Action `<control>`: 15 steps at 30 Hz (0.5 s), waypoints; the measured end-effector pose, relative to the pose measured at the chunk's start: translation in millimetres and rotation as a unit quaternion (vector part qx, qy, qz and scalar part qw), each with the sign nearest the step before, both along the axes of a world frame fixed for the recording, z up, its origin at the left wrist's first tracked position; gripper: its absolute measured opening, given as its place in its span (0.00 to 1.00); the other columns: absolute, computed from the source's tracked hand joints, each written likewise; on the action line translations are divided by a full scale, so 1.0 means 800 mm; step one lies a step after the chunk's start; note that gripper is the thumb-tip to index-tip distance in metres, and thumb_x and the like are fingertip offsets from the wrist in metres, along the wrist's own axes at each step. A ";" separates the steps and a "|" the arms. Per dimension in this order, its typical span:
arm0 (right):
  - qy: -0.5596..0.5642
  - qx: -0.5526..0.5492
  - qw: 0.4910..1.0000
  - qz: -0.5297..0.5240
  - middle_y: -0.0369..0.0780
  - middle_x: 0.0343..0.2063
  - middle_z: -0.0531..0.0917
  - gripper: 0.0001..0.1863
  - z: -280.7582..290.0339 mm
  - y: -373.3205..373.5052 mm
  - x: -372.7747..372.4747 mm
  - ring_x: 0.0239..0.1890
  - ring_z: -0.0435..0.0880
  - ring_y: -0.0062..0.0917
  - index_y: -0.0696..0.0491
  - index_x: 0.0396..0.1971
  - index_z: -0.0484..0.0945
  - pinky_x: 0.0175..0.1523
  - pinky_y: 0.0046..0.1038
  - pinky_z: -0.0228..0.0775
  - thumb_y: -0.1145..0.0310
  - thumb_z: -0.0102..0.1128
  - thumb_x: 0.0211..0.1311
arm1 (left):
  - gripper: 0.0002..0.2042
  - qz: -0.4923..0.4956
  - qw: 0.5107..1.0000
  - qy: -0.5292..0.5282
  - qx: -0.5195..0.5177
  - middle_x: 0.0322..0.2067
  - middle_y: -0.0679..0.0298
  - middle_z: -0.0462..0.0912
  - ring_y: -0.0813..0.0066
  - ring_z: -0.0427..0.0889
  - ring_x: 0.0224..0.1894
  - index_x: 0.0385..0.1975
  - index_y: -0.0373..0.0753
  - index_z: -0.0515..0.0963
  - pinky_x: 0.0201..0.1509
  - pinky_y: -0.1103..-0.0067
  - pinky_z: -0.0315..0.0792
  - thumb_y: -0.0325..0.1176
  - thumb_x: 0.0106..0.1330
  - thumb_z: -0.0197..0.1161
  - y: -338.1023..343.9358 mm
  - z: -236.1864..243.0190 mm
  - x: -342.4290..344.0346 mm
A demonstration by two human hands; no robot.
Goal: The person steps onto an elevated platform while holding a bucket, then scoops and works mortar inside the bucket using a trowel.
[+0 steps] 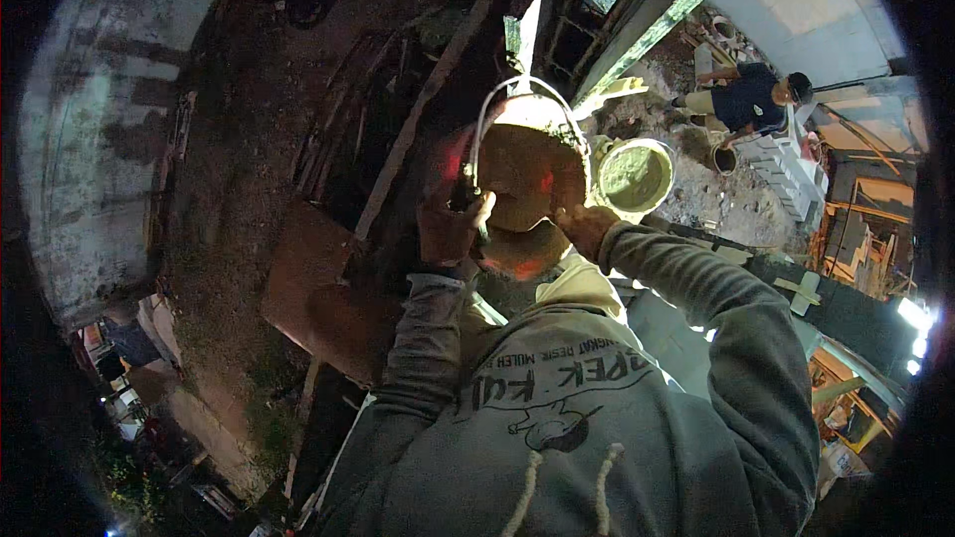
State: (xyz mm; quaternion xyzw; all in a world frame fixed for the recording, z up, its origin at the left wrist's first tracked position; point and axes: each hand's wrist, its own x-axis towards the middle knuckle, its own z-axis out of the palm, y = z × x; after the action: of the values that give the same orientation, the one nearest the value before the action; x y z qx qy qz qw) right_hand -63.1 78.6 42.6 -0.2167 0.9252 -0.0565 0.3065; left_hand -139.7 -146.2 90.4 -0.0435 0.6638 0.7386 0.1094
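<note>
- Two hands on one orange bucket (527,174), raised in front of the person's chest, filled with grey-brown mortar.
- Left hand (450,224): fingers closed around the lower end of the wire bail handle (484,114) at the bucket's left rim.
- Right hand (585,227): pressed against bucket's lower right side; finger spread cannot be told.
- Second, green-lined bucket (637,176) sits just beyond, to the right.

Both hands (453,224) (585,227) raised, fingers clenched
</note>
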 end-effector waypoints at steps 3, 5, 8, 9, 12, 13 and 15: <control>0.062 -0.025 0.997 0.029 0.51 0.27 0.76 0.26 0.013 0.008 -0.010 0.28 0.79 0.39 0.62 0.54 0.58 0.29 0.35 0.73 0.67 0.44 0.55 | 0.11 -0.085 0.929 0.184 -0.311 0.31 0.62 0.78 0.75 0.78 0.24 0.30 0.37 0.76 0.29 0.77 0.74 0.34 0.49 0.66 -0.001 0.008 0.001; 0.043 -0.028 0.997 -0.054 0.51 0.29 0.76 0.23 0.010 0.004 -0.027 0.28 0.79 0.38 0.59 0.52 0.62 0.29 0.34 0.73 0.66 0.45 0.56 | 0.11 -0.088 0.871 0.307 -0.373 0.28 0.62 0.78 0.76 0.77 0.24 0.29 0.36 0.75 0.29 0.78 0.74 0.34 0.49 0.66 0.004 0.013 0.006; 0.080 -0.082 0.970 -0.213 0.49 0.29 0.78 0.20 -0.019 -0.005 -0.045 0.26 0.79 0.38 0.59 0.47 0.66 0.27 0.33 0.73 0.64 0.46 0.57 | 0.11 -0.078 0.951 0.169 -0.247 0.25 0.61 0.78 0.78 0.77 0.23 0.29 0.36 0.75 0.29 0.79 0.74 0.34 0.49 0.66 0.010 0.018 0.012; 0.063 -0.108 0.970 -0.208 0.50 0.26 0.77 0.17 -0.031 -0.004 -0.041 0.26 0.78 0.40 0.58 0.43 0.67 0.28 0.35 0.72 0.65 0.46 0.55 | 0.11 -0.070 0.969 0.113 -0.207 0.24 0.61 0.78 0.78 0.77 0.23 0.29 0.36 0.75 0.29 0.79 0.74 0.34 0.49 0.66 0.012 0.019 0.015; -0.029 -0.110 0.978 -0.174 0.50 0.22 0.78 0.13 -0.067 -0.002 -0.015 0.28 0.78 0.43 0.55 0.35 0.71 0.29 0.36 0.71 0.64 0.45 0.53 | 0.11 -0.076 0.959 0.067 -0.264 0.21 0.61 0.77 0.78 0.77 0.22 0.28 0.36 0.74 0.28 0.79 0.73 0.33 0.49 0.66 0.010 0.018 0.020; -0.087 -0.056 0.982 -0.160 0.51 0.25 0.79 0.13 -0.075 0.000 -0.004 0.31 0.79 0.42 0.55 0.34 0.72 0.30 0.35 0.72 0.63 0.44 0.55 | 0.11 -0.082 0.956 0.067 -0.274 0.21 0.61 0.78 0.78 0.77 0.22 0.28 0.36 0.74 0.28 0.79 0.73 0.34 0.49 0.66 0.008 0.016 0.020; -0.073 -0.054 0.941 -0.326 0.52 0.28 0.79 0.17 -0.082 0.005 0.006 0.35 0.79 0.41 0.58 0.37 0.71 0.34 0.34 0.72 0.60 0.41 0.58 | 0.12 -0.095 0.953 0.077 -0.279 0.21 0.62 0.78 0.77 0.77 0.22 0.28 0.36 0.74 0.28 0.78 0.73 0.35 0.48 0.67 0.006 0.010 0.023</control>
State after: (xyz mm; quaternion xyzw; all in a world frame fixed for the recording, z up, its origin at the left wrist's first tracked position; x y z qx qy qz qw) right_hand -57.9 82.2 -23.2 0.0856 0.9158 -0.2187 0.3259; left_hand -121.1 -141.2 98.3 0.0483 0.8508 0.5114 0.1108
